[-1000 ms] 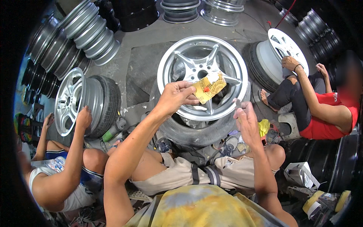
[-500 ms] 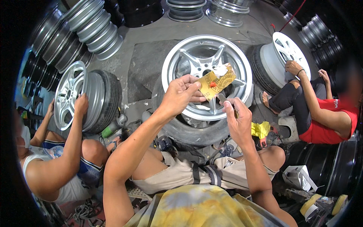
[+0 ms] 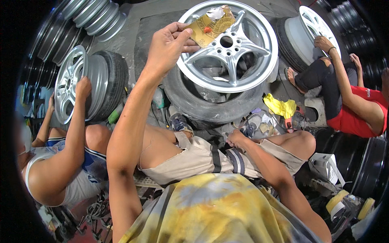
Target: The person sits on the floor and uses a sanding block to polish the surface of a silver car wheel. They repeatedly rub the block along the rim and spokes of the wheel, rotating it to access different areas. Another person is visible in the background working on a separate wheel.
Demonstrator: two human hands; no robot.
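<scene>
My left hand pinches the left edge of a yellow piece of sandpaper, its printed back facing up. On the paper sit a lump of white paste and an orange-red dab. The paper is over a silver spoked wheel rim, which rests tilted on a worn tyre. My right hand is low, close to my shoe in front of my lap. Its fingers are curled closed, and what they hold is hidden.
At left, a person grips another rim beside a tyre; at right, a person in red handles a white rim. A yellow crumpled bag lies right of my tyre. A green power tool stands left of it. Stacked rims rise behind.
My right hand has dropped away from the sandpaper with its small metal blade, down toward my shoe. My left hand has moved left and farther away, still holding the paper. The view has tilted down.
</scene>
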